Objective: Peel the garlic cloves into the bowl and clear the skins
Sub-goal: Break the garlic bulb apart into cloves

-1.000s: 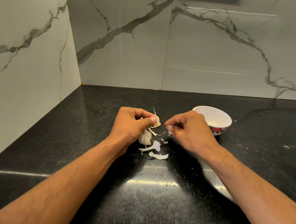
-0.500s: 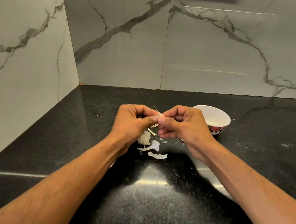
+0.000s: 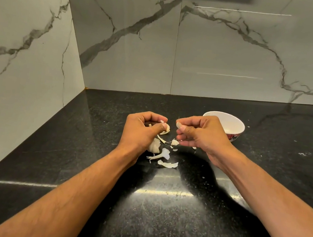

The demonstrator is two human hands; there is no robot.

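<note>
In the head view, both bare forearms reach forward over a black speckled countertop (image 3: 156, 220) that runs into a corner of grey marble-patterned wall panels (image 3: 122, 42). The left hand (image 3: 141, 130) is curled, thumb pressed against the index finger, pinching a garlic clove (image 3: 167, 128) whose pale rounded end shows just past the thumb tip, with a flap of loose skin hanging under it. The right hand (image 3: 200, 134) is held just beside it, apart by a small gap, its fingers curled inward and the thumb and index finger nipping a small pale scrap of skin (image 3: 178, 125) at their tips; the scrap is too small to make out further. Below the left hand, resting on the countertop and partly hidden by the wrist, is the rest of the garlic bulb (image 3: 154, 146). Around it lie torn skins (image 3: 167, 163): a long curled strip and a flat curved piece nearest the camera, and several smaller flakes between the two hands. A white bowl (image 3: 232, 123) with a red and dark pattern on its outer wall stands upright on the countertop behind the right hand, whose knuckles cover its near left rim; what the bowl holds cannot be told from this angle. A bright streak of reflected light crosses the countertop between the forearms.
</note>
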